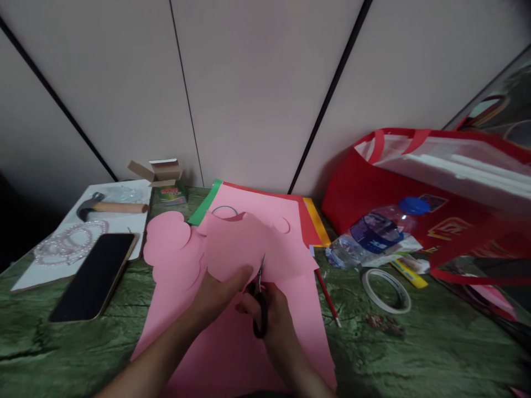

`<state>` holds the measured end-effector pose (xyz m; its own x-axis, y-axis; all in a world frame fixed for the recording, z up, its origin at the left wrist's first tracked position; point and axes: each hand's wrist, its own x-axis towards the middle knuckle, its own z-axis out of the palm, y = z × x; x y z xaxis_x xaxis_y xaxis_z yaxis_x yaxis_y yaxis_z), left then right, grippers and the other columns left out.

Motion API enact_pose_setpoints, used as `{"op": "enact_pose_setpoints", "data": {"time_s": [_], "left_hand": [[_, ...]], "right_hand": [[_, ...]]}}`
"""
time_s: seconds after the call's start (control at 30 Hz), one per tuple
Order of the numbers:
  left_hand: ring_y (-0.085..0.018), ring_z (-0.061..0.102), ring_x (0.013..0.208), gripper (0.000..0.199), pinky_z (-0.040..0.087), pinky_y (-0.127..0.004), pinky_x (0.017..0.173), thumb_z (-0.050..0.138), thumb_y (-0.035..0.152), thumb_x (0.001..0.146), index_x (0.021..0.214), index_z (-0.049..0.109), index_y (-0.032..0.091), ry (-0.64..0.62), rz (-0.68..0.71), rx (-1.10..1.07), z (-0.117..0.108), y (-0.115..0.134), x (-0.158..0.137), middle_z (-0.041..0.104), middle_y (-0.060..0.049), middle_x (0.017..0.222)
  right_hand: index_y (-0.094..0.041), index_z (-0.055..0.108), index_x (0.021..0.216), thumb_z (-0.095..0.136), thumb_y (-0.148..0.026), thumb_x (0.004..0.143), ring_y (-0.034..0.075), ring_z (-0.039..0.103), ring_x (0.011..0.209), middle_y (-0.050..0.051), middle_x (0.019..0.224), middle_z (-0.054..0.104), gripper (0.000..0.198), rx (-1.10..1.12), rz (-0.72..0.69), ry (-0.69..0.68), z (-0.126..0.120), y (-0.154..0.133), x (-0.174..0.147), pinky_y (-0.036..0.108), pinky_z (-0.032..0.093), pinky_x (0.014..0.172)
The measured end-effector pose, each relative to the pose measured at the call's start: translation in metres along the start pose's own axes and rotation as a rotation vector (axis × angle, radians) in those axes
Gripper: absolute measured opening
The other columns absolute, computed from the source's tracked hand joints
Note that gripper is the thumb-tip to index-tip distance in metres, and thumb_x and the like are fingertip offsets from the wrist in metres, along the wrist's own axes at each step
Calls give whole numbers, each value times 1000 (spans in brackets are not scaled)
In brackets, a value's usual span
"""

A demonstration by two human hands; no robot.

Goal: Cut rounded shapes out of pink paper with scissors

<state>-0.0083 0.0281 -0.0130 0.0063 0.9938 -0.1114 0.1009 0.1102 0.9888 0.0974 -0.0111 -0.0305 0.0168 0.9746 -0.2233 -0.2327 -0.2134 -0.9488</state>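
Note:
My left hand [219, 290] grips a sheet of pink paper [236, 243] by its near edge, thumb on top. My right hand [271, 315] is closed round the black handles of a pair of scissors [260, 309]. The scissor blades point away from me and meet the paper just right of my left thumb. Beneath lies a large pink sheet [232, 354], and cut pink pieces with scalloped, rounded edges [170, 237] rest on its left. The fingers of my left hand under the paper are hidden.
Left are a smartphone [95, 276], a hammer [120, 207], a beaded string [68, 243] and a small open box [170, 185]. Right are a red pencil [327, 298], a tape roll [365, 284], a plastic bottle [373, 235] and a red bag [348, 188]. A wall panel [249, 99] stands behind.

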Motion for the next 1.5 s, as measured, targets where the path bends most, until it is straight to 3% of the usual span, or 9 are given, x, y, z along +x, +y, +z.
{"op": "enact_pose_setpoints", "data": {"time_s": [0.43,0.7,1.17,1.5], "left_hand": [[-13,48,35,16,40,-25,36,55,30,66,56,54,18,-83,-71,-59,3,8,-3,53,2,41],[-13,48,35,16,40,-25,35,57,32,67,57,56,19,-109,-55,-70,2,7,-3,53,2,40],[-13,50,36,16,40,-24,33,57,24,64,51,49,20,-44,-49,-64,1,11,-1,54,2,44],[-12,48,38,14,40,-24,36,60,27,65,56,54,18,-39,6,-32,-3,9,-1,52,3,44]], "right_hand": [[-15,55,81,68,-32,63,13,55,55,-1,61,57,28,2,-34,13,-2,1,0,24,42,51],[-16,53,75,66,-29,65,13,54,51,-3,56,55,21,-12,-42,14,-1,-1,-1,24,43,49],[-16,53,69,62,-24,65,12,52,46,-3,52,53,13,-46,-39,13,-1,1,0,23,41,45],[-16,54,71,61,-22,62,11,52,43,-5,50,52,13,-41,-11,32,2,-2,-1,21,38,41]]}}
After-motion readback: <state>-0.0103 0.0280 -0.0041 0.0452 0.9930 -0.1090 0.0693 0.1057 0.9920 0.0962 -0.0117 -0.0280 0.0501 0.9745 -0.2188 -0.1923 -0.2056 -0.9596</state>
